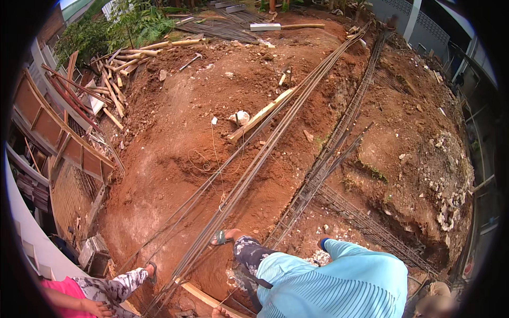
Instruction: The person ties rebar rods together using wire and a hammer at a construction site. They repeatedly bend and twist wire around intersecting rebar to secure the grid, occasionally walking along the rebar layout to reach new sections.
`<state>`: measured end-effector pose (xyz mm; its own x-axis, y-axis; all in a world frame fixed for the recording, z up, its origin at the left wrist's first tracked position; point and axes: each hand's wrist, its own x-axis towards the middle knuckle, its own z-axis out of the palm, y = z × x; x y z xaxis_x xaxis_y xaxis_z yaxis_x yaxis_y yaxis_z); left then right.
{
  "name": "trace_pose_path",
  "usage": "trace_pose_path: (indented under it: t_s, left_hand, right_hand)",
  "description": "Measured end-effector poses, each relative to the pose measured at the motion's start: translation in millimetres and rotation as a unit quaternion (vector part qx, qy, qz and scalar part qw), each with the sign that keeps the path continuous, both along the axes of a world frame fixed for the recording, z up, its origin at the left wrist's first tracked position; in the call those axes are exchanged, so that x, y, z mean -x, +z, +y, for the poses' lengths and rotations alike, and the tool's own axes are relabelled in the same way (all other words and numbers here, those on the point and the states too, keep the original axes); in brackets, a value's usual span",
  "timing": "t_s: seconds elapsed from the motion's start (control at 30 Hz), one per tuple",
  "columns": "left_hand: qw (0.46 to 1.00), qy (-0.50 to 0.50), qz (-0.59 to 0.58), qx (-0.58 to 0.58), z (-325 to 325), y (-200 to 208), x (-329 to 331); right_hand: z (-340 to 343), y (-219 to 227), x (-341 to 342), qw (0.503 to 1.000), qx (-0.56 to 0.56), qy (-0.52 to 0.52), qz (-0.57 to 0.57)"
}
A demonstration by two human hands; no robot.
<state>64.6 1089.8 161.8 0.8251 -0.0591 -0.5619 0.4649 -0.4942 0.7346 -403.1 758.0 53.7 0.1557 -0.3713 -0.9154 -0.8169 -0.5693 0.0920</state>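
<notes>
Neither of my hands can be made out. At the lower edge a small patch of bare skin (pixel 219 312) shows beside a wooden plank (pixel 204 299); whether it is fingers or toes, and whose, I cannot tell. A person in a light blue shirt (pixel 339 278) bends over at the bottom, one sandalled foot on the soil. A dark blue band circles that person's wrist (pixel 322 244); the hand is mostly hidden. At the lower left stands a person in pink (pixel 66 297), a hand near the patterned trousers. Long steel bars (pixel 270 140) run between these two people.
Rebar cages (pixel 366 225) lie along a trench on the right. A timber beam (pixel 262 114) rests beside the bars, near a loose string (pixel 216 153). Bamboo poles (pixel 114 79) and a hammer (pixel 191 61) lie at the far left. Rubble (pixel 448 175) covers the right slope.
</notes>
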Motion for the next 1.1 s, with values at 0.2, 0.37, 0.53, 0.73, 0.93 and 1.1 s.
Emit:
trace_pose_path:
  t_s: [0.2, 0.37, 0.53, 0.73, 0.93, 1.1]
  left_hand:
    - [0.997, -0.054, 0.043, -0.015, -5, -2, 12]
    - [0.994, -0.075, 0.074, -0.014, -34, -4, 29]
    - [0.995, -0.057, 0.065, -0.042, -7, 12, 24]
    - [0.993, -0.020, 0.065, -0.095, 66, 37, 33]
    - [0.978, -0.039, 0.168, -0.119, 107, 18, 83]
    - [0.969, -0.050, 0.190, -0.151, 100, -5, 81]
  right_hand:
    - [-1, -9, -80, 0.994, -0.056, 0.047, -0.085]
    - [-54, -30, -128, 0.963, 0.110, -0.084, -0.233]
    - [-56, -6, -147, 0.941, 0.081, -0.268, -0.189]
    - [-10, -71, -133, 0.965, 0.028, -0.243, -0.091]
    - [-28, -177, -70, 0.836, 0.082, -0.533, -0.105]
    - [-32, -217, -95, 0.682, 0.001, -0.698, -0.217]
